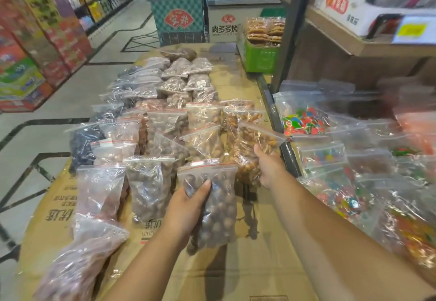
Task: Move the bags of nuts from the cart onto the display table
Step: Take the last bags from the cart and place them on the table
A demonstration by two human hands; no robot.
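My left hand [188, 208] grips a clear zip bag of dark round nuts [217, 208], held upright just above the cardboard-covered cart [247, 265]. Further forward, my right hand [270, 167] holds a bag of golden-brown nuts [253, 150] by its lower edge, tilted over the other bags. Several more zip bags of nuts [169, 102] lie in rows along the cart's cardboard top. At the right, the display table [279, 121] carries bags of coloured sweets [304, 121] and other snacks.
Behind the cart stand a teal chest freezer [178, 10] and a white one [226, 22]. A green crate of fried snacks [262, 51] sits at the far right corner. A dark shelf post [292, 29] rises beside the display table. Shop shelves [47, 29] line the aisle on the left.
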